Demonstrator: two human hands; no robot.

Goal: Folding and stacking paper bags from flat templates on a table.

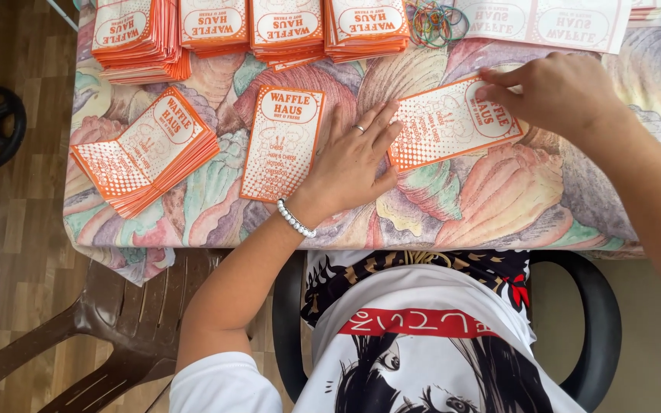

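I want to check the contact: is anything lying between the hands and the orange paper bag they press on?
Nothing visible does. The left hand and the right hand both rest directly on the orange paper bag.

Two paper bags (453, 122) (283, 141) lie side by side on the table (499, 199), stacks (147, 149) left and behind.

Four stacks of orange-and-white paper bags (284, 27) along the worktop's far edge, one fanned stack (147, 153) near left. Two single bags lying flat: one (281, 141) centre, one (453, 122) under the hands. One heap of rubber bands (434, 21). Two brown plastic chairs (109, 336).
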